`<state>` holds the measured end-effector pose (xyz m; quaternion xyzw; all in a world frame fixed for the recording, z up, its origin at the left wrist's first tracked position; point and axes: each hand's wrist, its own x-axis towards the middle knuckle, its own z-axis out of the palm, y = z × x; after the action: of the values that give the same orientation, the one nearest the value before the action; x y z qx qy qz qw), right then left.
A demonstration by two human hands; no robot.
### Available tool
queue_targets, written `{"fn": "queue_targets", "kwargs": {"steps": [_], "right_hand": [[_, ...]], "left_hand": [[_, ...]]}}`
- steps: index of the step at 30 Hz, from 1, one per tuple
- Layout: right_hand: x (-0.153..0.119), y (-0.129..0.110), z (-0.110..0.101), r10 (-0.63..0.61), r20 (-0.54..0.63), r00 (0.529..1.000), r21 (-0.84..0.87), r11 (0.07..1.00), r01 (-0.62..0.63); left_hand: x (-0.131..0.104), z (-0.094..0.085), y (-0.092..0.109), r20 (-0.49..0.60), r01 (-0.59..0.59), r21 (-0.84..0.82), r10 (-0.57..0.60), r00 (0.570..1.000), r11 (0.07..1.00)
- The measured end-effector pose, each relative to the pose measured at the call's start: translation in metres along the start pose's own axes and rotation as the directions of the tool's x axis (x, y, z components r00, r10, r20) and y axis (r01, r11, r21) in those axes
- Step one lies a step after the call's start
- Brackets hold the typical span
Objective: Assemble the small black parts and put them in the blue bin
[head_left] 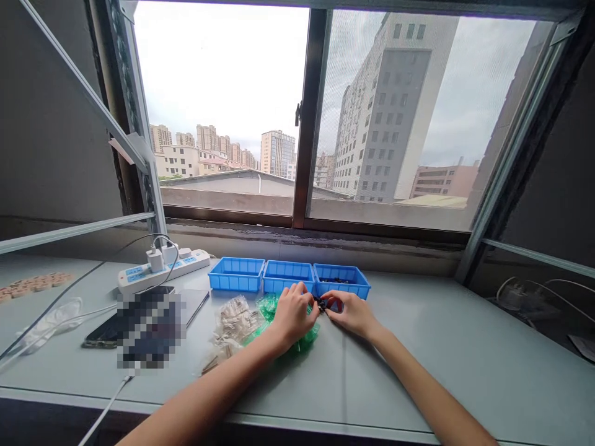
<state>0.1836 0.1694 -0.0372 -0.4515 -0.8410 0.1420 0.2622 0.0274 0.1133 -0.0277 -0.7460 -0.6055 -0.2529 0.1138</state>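
Between my two hands is a small black part [320,304], too small to name, just in front of the blue bins. My left hand [296,311] pinches it from the left, with fingers closed. From the right, my right hand [349,310] grips the same part between thumb and fingers. Green plastic bags [304,339] lie under and beside my left hand. Left of them are clear plastic bags [236,319] with small brownish pieces inside. The right blue bin [346,288] holds dark small parts; my left hand partly covers the middle blue bin [287,272].
A third blue bin [236,282] stands at the left of the row. Further left are a power strip [186,266] with plugs, a phone [103,328], a partly blurred dark device and white cables [111,402]. Metal frame posts [151,186] and a window [232,93] rise behind the table.
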Motion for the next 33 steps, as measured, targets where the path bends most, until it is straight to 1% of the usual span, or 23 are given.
{"fn": "queue_targets", "kwargs": {"steps": [2,4,7,11,14,16,18,20,24,27,30,33], "right_hand": [[0.001,0.001,0.002,-0.003,-0.023,1.0,0.02,1.0,0.003],[0.002,0.002,0.004,-0.005,-0.061,0.998,0.083,0.997,0.01],[0.006,0.003,0.006,-0.003,-0.104,0.995,0.267,0.963,0.031],[0.011,0.002,0.008,0.032,-0.098,0.995,0.527,0.849,0.025],[0.012,0.0,0.009,0.082,-0.062,0.995,0.654,0.756,-0.022],[0.012,-0.001,0.009,0.106,-0.005,0.994,0.714,0.697,-0.071],[0.011,-0.002,0.007,0.117,0.059,0.991,0.751,0.649,-0.121],[0.01,-0.005,0.005,0.121,0.096,0.988,0.775,0.613,-0.15],[0.007,-0.011,0.001,0.164,0.106,0.981,0.827,0.533,-0.179],[0.006,-0.014,-0.001,0.193,0.123,0.973,0.853,0.481,-0.203],[0.005,-0.016,-0.002,0.18,0.152,0.972,0.852,0.474,-0.221],[0.004,-0.017,-0.003,0.161,0.178,0.971,0.84,0.489,-0.235]], "left_hand": [[0.0,-0.001,0.0,0.007,0.015,0.007,-0.015,1.0,1.0],[0.0,-0.001,0.0,-0.003,0.03,0.018,-0.03,1.0,0.999],[0.001,0.001,-0.001,-0.031,0.042,0.012,-0.041,0.999,0.999],[0.001,0.003,-0.002,-0.061,0.021,-0.039,-0.023,0.998,0.999],[0.001,0.002,-0.002,-0.062,0.002,-0.075,-0.006,0.998,0.997],[0.001,0.002,-0.002,-0.06,-0.012,-0.087,0.006,0.998,0.996],[0.001,0.001,-0.002,-0.064,-0.035,-0.094,0.029,0.998,0.995],[0.0,0.001,-0.002,-0.071,-0.061,-0.102,0.054,0.996,0.993],[0.0,0.002,-0.004,-0.09,-0.104,-0.114,0.094,0.992,0.988],[0.001,0.004,-0.005,-0.079,-0.151,-0.122,0.142,0.987,0.981],[0.001,0.005,-0.006,-0.074,-0.191,-0.121,0.183,0.98,0.974],[0.0,0.004,-0.006,-0.08,-0.199,-0.121,0.191,0.978,0.972]]}}
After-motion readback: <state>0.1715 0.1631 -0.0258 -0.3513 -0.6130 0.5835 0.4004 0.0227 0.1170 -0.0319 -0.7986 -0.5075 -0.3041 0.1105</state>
